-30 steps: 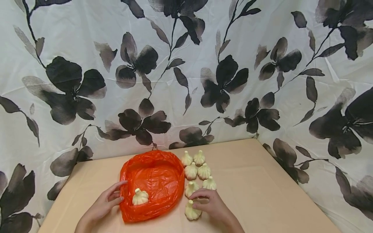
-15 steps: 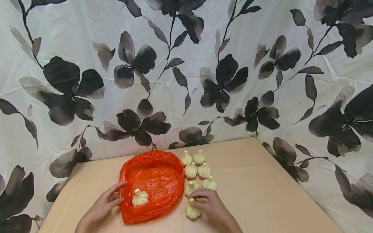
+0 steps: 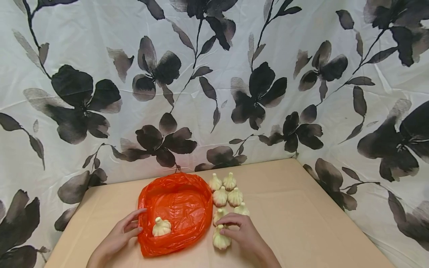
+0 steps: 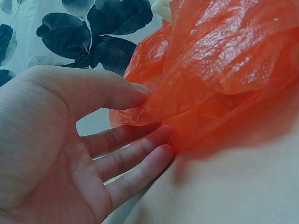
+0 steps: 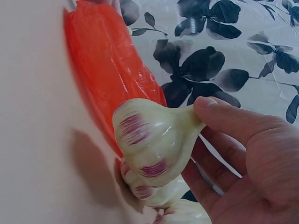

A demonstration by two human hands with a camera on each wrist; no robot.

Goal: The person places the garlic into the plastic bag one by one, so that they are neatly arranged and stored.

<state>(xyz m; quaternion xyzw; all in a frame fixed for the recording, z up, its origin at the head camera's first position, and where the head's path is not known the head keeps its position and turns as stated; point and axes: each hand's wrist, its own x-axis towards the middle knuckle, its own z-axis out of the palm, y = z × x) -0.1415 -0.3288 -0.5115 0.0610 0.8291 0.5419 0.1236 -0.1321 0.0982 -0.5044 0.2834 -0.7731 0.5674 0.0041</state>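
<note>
My left hand [image 3: 122,232] holds the left side of an orange-red plastic bag [image 3: 179,245], which stands with its mouth open upward. In the left wrist view, the thumb [image 4: 124,94] lies against the film [image 4: 224,60], with the other fingers at and behind its edge. One garlic bulb [image 3: 161,227] sits inside the bag. My right hand [image 3: 246,232] pinches another garlic bulb [image 3: 221,241] by its stem, to the right of the bag. Purple streaks mark this held bulb [image 5: 149,140] in the right wrist view, where its underside seems just off the table.
Several more garlic bulbs [image 3: 220,197] stand in two columns along the bag's right side, beyond my right hand. The beige tabletop [image 3: 301,223] extends to the right. A white cloth with dark flowers [image 3: 214,104] hangs behind the table.
My right hand has risen slightly, and the pinched garlic bulb has come up a little with it. The left hand and the bag have stayed in place.
</note>
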